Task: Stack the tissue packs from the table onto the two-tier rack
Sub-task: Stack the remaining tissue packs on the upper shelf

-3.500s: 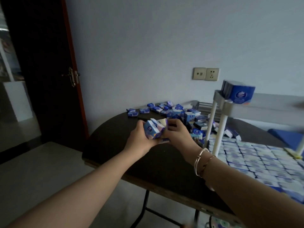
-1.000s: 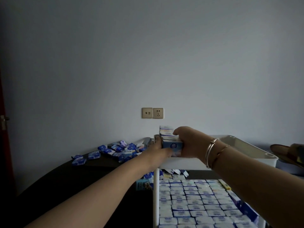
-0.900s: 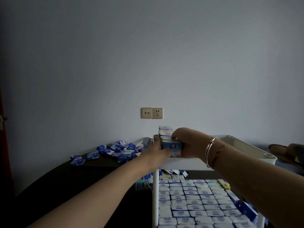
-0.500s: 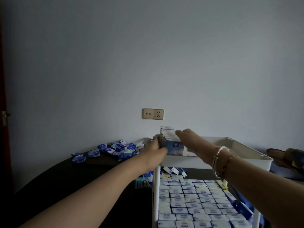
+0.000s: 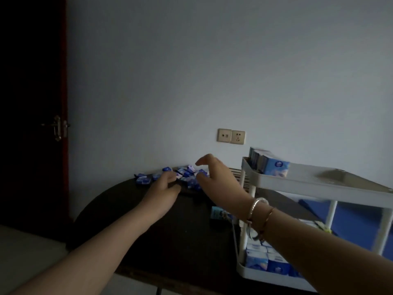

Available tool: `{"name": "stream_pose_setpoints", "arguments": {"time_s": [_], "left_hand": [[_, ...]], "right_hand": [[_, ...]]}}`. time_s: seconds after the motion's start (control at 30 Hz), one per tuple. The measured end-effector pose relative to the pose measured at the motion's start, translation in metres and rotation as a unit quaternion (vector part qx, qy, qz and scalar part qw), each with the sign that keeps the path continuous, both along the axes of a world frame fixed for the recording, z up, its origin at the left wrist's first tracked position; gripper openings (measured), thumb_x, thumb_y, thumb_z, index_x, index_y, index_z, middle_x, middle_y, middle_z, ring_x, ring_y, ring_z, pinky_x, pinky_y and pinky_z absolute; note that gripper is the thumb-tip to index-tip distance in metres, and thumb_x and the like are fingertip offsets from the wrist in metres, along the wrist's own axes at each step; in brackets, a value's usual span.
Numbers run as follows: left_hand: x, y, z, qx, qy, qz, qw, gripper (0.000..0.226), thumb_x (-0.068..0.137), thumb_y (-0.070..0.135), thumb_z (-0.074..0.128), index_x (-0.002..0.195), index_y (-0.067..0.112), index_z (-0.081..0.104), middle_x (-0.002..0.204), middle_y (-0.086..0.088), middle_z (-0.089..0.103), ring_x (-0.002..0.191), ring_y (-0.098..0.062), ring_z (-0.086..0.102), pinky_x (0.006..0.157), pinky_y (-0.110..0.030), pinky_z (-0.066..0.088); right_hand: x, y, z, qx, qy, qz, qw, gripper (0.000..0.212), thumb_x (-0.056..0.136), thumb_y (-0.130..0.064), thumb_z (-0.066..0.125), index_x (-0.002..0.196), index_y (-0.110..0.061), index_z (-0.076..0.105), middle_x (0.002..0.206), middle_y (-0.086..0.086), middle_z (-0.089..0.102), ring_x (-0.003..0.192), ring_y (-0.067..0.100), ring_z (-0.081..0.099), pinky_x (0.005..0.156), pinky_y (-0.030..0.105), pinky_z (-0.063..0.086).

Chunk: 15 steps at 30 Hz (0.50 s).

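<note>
Two bare hands are seen reaching across a dark round table (image 5: pixel 148 231) toward a scatter of blue tissue packs (image 5: pixel 187 177) lying along its far edge, close to the wall. The left hand (image 5: pixel 163 190) is held low over the tabletop, its fingers loosely curled beside the nearest packs; whether a pack is touched cannot be told. The right hand (image 5: pixel 214 177) is raised just above the pile, thumb and fingers spread apart and holding nothing, with two bangles (image 5: pixel 258 211) worn at the wrist.

At the table's right edge stands the white two-tier rack (image 5: pixel 308 184). A short row of packs (image 5: pixel 270 165) is already set on edge at the left end of its upper tier, while the lower tier (image 5: pixel 265 260) is packed with more.

The packs are judged to be light, soft and slightly slick in their wrappers — best pinched across the broad faces, several at once, without being crushed. Open room is left along most of the upper tier to the right of the standing row. The rack's raised rim and corner post are likely to be the edges to be cleared — a nudge there could topple the row.
</note>
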<state>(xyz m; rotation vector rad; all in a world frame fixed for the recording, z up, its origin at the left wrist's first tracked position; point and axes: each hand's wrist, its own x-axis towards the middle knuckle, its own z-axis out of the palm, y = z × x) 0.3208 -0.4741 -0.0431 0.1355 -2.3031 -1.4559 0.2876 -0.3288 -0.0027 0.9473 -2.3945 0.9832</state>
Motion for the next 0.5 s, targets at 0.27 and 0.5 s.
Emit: {"name": "stream_pose_setpoints", "arguments": {"time_s": [0.27,0.5], "left_hand": [[-0.085,-0.118,-0.053,0.034,-0.065,0.064,0.995,0.041,0.096,0.012,0.047,0.136,0.022,0.044,0.138,0.005,0.049,0.126,-0.013,0.044,0.096,-0.026,0.034],[-0.230,-0.202,-0.107,0.032,-0.151,0.068,0.986,0.042,0.095,0.015,0.051,0.135,0.027,0.043,0.139,0.008,0.046,0.106,0.000,0.049,0.081,-0.015,0.035]], "right_hand": [[-0.139,-0.114,-0.063,-0.002,-0.166,-0.103,0.981,0.012,0.092,-0.017,0.048,0.101,-0.009,0.049,0.109,0.012,0.055,0.094,0.023,0.052,0.076,0.028,0.041],[-0.305,-0.198,-0.143,0.032,-0.193,-0.154,0.968,0.025,0.088,-0.014,0.055,0.111,-0.006,0.051,0.118,0.016,0.055,0.107,0.029,0.053,0.087,0.031,0.040]]}}
